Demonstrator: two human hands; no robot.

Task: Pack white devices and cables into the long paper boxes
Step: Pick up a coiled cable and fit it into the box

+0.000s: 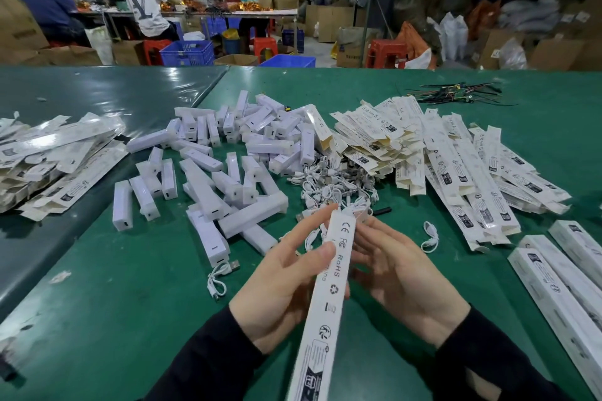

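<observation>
Your left hand [286, 283] grips the long paper box [329, 290], thumb across its printed face, fingers curled behind. The box runs up between both hands. Your right hand [400, 280] lies just beside it, fingers relaxed, palm up, holding nothing. White devices [208, 172] and cables [338, 189] lie heaped beyond.

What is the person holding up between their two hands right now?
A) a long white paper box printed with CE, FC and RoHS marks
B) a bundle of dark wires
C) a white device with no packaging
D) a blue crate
A: the long paper box with CE, FC and RoHS printed on it runs between the left hand, whose thumb and fingers grip it, and the right hand beside it.
</observation>
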